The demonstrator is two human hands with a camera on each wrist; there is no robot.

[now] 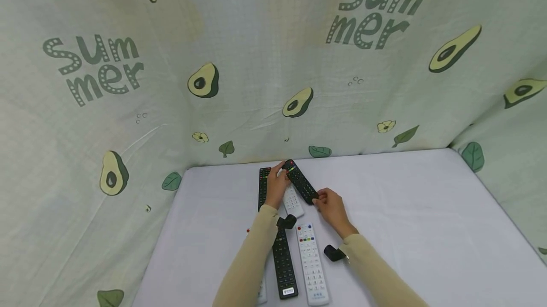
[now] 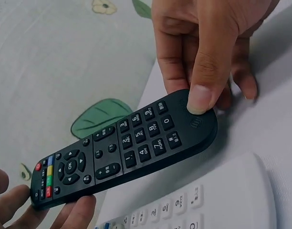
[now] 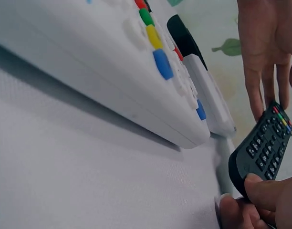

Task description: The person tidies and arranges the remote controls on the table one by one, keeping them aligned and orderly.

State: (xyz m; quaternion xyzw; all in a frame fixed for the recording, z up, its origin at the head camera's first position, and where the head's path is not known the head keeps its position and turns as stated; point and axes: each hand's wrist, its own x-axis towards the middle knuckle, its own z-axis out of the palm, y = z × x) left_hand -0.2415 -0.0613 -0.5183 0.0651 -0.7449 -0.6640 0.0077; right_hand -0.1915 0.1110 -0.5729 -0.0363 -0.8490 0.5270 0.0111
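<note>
Over the far part of the table, a black remote control [image 1: 301, 182] is held tilted, its coloured buttons toward the far end. My right hand [image 1: 332, 208] pinches its near end, the thumb [image 2: 202, 98] on top. My left hand [image 1: 277, 187] is at the far end, where its extended fingers [image 2: 81, 212] touch the remote's edge. Just beneath lies a white remote [image 1: 293, 201], partly covered by the black one. Another black remote [image 1: 262, 186] lies left of my left hand, partly hidden by it.
Nearer me lie a long black remote [image 1: 284, 264] and a long white remote [image 1: 312, 264], side by side. My left sleeve [image 1: 252, 259] hides most of another white remote [image 1: 262, 293]. A patterned cloth [image 1: 256, 60] hangs behind the white-covered table [image 1: 406, 202].
</note>
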